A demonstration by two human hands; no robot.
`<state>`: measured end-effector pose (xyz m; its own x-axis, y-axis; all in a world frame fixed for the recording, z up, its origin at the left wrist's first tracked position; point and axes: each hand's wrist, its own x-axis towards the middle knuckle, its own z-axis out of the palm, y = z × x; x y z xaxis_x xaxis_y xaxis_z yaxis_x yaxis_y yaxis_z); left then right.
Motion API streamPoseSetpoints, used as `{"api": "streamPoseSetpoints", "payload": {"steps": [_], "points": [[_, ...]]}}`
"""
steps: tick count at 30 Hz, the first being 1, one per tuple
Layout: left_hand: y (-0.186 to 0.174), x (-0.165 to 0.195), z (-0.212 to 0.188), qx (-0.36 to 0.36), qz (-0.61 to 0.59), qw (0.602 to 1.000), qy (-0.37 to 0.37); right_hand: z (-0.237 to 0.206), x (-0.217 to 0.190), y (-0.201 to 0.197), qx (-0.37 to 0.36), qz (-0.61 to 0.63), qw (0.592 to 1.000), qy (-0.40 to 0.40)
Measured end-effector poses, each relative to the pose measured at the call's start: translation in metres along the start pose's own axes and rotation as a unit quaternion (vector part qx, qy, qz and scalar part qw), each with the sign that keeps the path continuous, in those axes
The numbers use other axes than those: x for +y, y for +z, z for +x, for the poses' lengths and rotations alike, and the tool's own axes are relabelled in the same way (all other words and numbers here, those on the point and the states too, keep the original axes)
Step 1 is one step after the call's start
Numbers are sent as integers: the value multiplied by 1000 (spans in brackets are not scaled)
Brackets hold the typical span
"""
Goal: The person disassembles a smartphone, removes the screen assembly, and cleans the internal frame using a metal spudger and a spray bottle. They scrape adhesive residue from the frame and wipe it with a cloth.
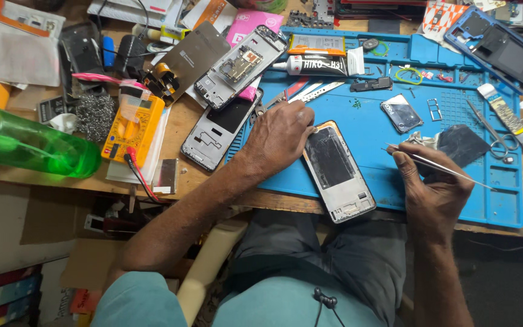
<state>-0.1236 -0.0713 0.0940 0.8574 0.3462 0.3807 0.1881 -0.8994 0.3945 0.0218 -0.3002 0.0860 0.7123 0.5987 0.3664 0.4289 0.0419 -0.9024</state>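
Cluttered desk (213, 181), blue repair mat (364, 121).
Left hand (279, 136) presses the phone frame (337, 172) steady; right hand (434, 181) pinches tweezers (440, 168) beside it.

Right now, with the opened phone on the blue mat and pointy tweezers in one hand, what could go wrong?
The phone frame hangs over the mat's front edge, pinned only by the left hand, so it might slip off. The tweezers in the right hand could scratch it. Tiny loose parts near the SIM trays might get knocked away.

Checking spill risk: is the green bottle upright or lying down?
Lying down: the green bottle rests on its side along the desk's left edge.
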Motion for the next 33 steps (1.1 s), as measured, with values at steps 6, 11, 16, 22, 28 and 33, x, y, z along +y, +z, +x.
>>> {"api": "streamPoseSetpoints", "payload": {"steps": [6, 11, 16, 22, 28, 33], "points": [[2, 2, 2, -8, 17, 1000, -8, 3, 5, -4, -13, 13, 1000, -12], [-5, 9, 3, 5, -2, 1000, -24, 3, 7, -6, -6, 34, 999, -13], [-17, 16, 20, 5, -45, 999, -21, 3, 7, -10, 42, 47, 998, -13], [15, 19, 61, 0, -18, 998, 54, 0, 7, -10, 47, 54, 997, -7], [51, 16, 95, -17, 40, 995, 86, 2, 6, -12, 47, 44, 998, -7], [57, 16, 102, -75, 34, 996, 42, 3, 8, -13, 39, 62, 997, -8]]}}
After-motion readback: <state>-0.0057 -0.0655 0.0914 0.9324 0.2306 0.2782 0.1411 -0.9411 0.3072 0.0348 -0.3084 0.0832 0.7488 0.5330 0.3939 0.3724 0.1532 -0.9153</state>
